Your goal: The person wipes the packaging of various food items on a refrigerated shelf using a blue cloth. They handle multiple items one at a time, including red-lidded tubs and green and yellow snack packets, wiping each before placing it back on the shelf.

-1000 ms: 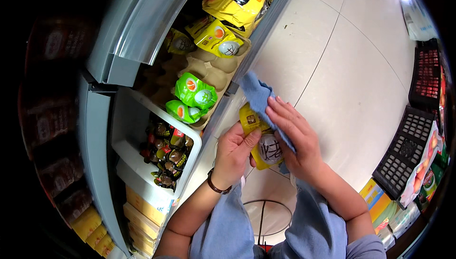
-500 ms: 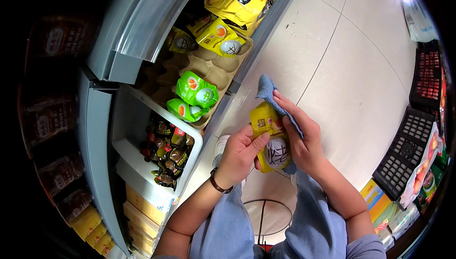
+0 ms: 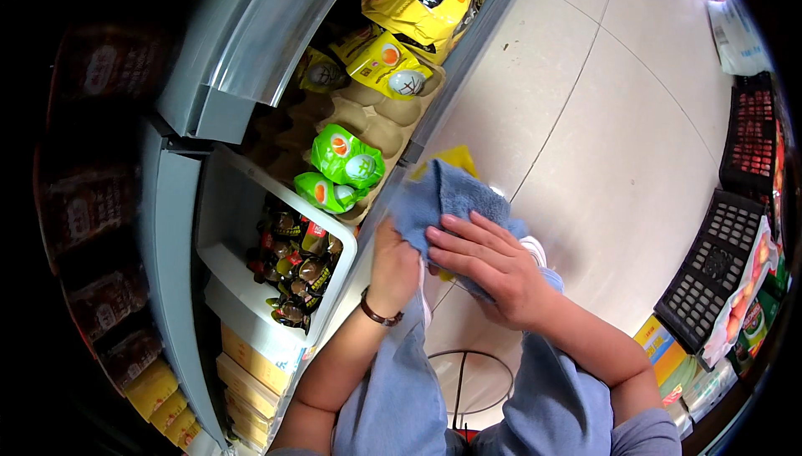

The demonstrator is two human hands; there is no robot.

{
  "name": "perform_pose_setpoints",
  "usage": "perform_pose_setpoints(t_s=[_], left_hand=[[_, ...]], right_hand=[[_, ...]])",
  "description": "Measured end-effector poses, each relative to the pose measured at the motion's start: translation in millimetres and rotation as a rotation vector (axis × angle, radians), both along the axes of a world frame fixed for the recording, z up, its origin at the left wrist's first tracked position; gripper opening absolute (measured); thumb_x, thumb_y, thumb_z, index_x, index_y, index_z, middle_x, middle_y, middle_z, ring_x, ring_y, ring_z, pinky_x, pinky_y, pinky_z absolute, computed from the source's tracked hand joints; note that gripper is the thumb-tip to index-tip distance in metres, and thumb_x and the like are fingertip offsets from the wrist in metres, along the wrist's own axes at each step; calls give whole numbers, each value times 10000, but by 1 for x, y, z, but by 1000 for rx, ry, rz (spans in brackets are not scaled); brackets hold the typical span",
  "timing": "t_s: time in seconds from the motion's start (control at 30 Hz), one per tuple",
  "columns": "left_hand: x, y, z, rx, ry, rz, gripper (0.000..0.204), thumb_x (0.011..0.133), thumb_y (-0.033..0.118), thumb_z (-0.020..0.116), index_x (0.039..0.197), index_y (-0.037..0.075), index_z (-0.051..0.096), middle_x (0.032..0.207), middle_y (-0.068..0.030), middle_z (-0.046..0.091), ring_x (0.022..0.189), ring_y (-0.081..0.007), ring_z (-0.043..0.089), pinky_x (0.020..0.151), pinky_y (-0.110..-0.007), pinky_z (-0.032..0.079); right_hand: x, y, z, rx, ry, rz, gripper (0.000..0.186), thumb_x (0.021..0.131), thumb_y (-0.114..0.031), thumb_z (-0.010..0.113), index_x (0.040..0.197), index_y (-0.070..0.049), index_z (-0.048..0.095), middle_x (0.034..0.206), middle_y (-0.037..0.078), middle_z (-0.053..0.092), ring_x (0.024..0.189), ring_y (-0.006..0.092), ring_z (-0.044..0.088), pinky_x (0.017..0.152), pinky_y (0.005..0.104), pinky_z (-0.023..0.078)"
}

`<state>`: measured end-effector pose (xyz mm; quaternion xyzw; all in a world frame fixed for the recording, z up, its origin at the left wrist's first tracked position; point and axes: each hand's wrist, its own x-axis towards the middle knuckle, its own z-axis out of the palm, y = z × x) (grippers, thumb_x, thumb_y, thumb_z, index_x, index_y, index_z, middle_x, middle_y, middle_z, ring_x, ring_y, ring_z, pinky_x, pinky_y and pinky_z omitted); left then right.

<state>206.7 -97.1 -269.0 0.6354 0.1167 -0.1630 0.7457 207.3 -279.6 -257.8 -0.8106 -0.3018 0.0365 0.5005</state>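
My left hand (image 3: pixel 396 265) grips a yellow egg packet (image 3: pixel 458 158), most of which is hidden under a blue cloth (image 3: pixel 451 195); only its yellow edges show. Over the packet, my right hand (image 3: pixel 494 269) presses the cloth, its fingers laid across the fabric with the thumb out of sight. Left of my hands, green egg packets (image 3: pixel 347 157) sit in a cardboard egg tray (image 3: pixel 378 128) on the shelf. Another yellow egg packet (image 3: pixel 388 67) lies at the tray's far end.
A white bin (image 3: pixel 344 249) of small dark packets (image 3: pixel 305 272) stands at the left. Beyond the tray lies a large yellow bag (image 3: pixel 430 5). Black crates (image 3: pixel 710 268) line the right side. A round wire frame (image 3: pixel 468 372) is between my legs, above the tiled floor (image 3: pixel 618 163).
My right hand has moved left, spreading the cloth over the packet's face, which showed before. The left hand has shifted slightly left and is blurred. The tray and bin look the same.
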Motion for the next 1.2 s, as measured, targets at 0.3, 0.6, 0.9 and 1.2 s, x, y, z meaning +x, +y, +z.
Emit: perform_pose_setpoints(t_s=[0.3, 0.6, 0.9, 1.2], left_hand=[[27, -6, 25, -132, 25, 164, 354, 978, 235, 550, 1288, 70, 504, 984, 10, 642, 644, -10, 534, 415, -157, 347], [28, -9, 16, -234, 32, 456, 269, 980, 150, 530, 1234, 62, 507, 935, 14, 641, 518, 17, 449, 401, -158, 305], [29, -13, 23, -211, 19, 409, 326, 980, 200, 540, 1283, 91, 488, 1055, 21, 632, 622, 13, 500, 431, -145, 344], [18, -34, 10, 7, -41, 170, 521, 1028, 335, 399, 1445, 38, 306, 1408, -116, 431, 1215, -179, 481, 1033, -320, 368]], right_hand=[[-2, -30, -16, 1176, 1224, -632, 360, 1016, -252, 405, 1247, -16, 550, 1372, 98, 512, 1259, 235, 484, 1010, 353, 420], [-18, 19, -22, 146, 177, -201, 679, 755, 145, 549, 1401, -22, 421, 1490, 197, 341, 1310, 367, 427, 1046, 367, 396], [1, -7, -27, 1227, 1432, -462, 453, 971, -206, 486, 1372, 1, 443, 1281, 158, 556, 1137, 245, 576, 993, 326, 446], [-12, 14, 1, 445, 703, -377, 436, 983, -130, 485, 1397, -10, 423, 1401, 152, 470, 1311, 252, 428, 1098, 354, 300]])
